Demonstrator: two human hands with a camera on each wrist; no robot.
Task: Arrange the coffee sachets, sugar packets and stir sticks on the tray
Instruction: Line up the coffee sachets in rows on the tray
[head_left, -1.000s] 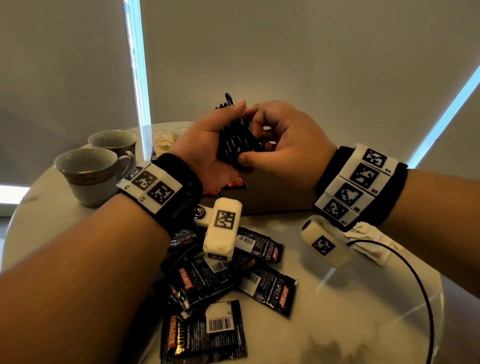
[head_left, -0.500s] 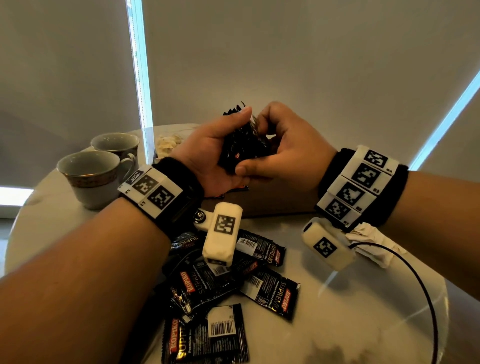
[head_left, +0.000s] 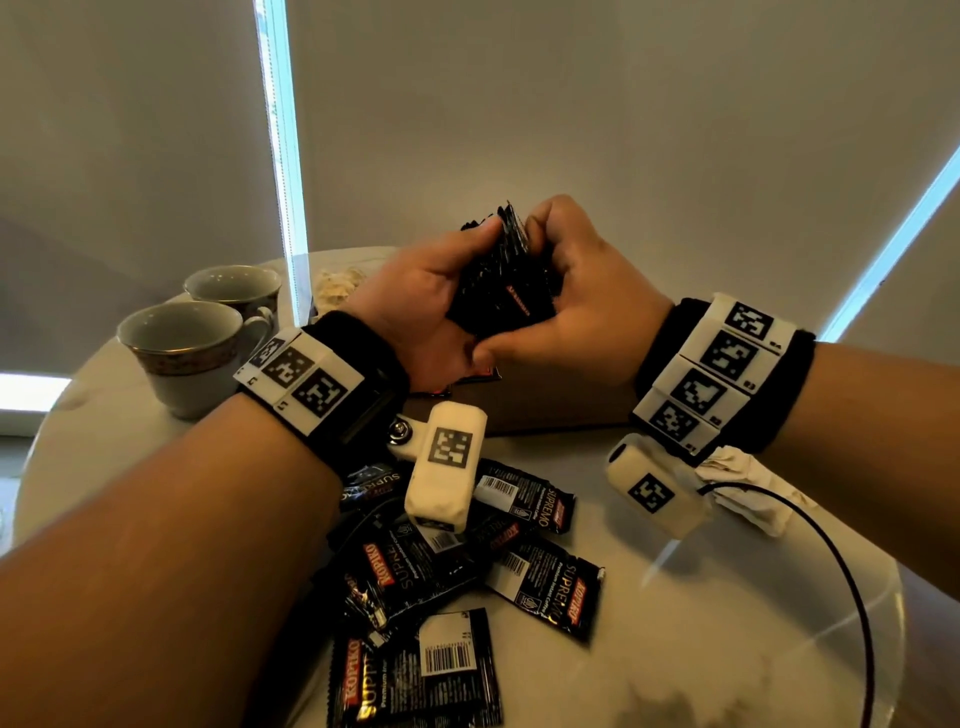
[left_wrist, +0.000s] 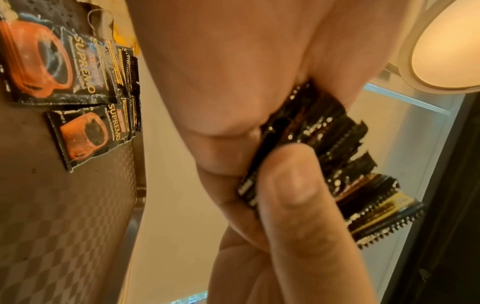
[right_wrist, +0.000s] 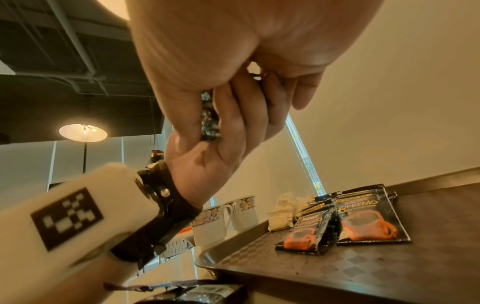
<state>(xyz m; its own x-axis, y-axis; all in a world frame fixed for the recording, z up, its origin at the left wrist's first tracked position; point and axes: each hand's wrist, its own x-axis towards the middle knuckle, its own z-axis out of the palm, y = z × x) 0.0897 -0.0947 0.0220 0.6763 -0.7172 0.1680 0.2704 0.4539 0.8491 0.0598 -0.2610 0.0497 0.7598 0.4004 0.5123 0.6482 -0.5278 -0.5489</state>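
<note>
Both hands hold one stack of black coffee sachets (head_left: 501, 283) upright above the brown tray (head_left: 561, 410). My left hand (head_left: 415, 296) cups the stack from the left, and my right hand (head_left: 576, 296) pinches it from the right, thumb under its lower edge. The left wrist view shows the stack (left_wrist: 322, 152) fanned between fingers and thumb. On the tray lie more sachets (right_wrist: 363, 222) in overlapping rows, with pale packets (right_wrist: 281, 214) behind them. Several loose sachets (head_left: 457, 566) lie on the table under my left wrist. No stir sticks are visible.
Two teacups (head_left: 182, 353) stand on the round white table (head_left: 727, 649) at the left, by the tray's far left corner. A crumpled white paper (head_left: 748, 488) and a thin dark cable (head_left: 852, 571) lie under my right wrist.
Both hands have raised the stack slightly and tilted it more upright. My right thumb has slid down to the stack's lower edge. The sachets on the table have not moved.
</note>
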